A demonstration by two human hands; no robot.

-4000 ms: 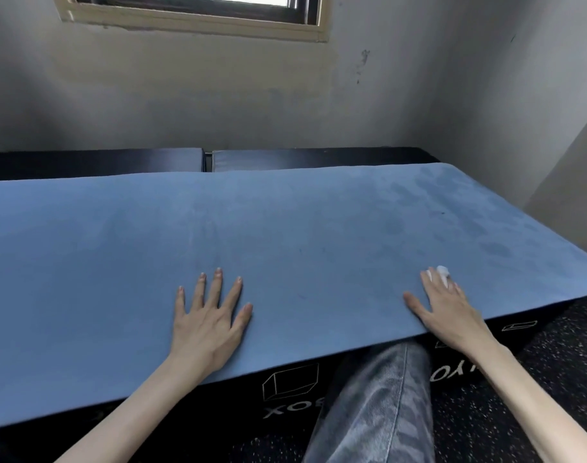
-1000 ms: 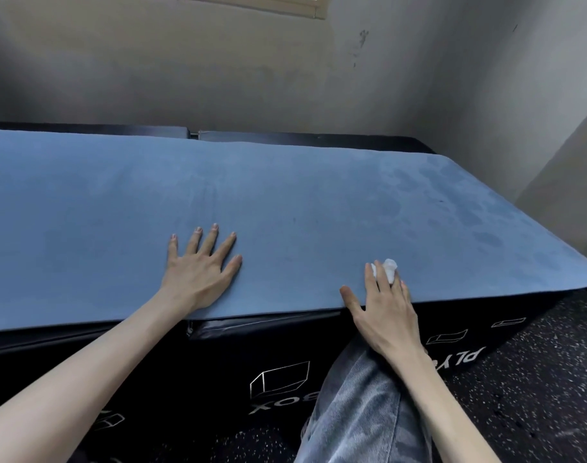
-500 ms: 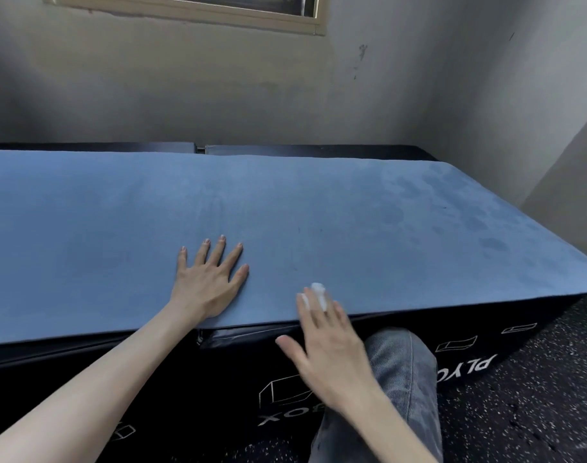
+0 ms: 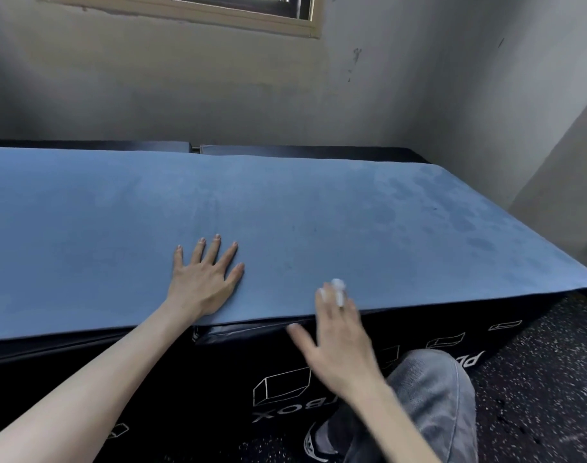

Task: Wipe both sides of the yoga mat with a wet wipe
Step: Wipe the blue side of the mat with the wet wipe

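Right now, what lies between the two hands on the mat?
In the head view, only bare blue yoga mat separates the left hand, flat on it, from the right hand with the wet wipe.

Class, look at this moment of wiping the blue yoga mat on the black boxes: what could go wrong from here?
1. The wet wipe is a small wad under the right hand fingertips at the mat's near edge; it may slip off.
2. The yoga mat overhangs the black boxes; only the flat left hand pins it, so it could slide.
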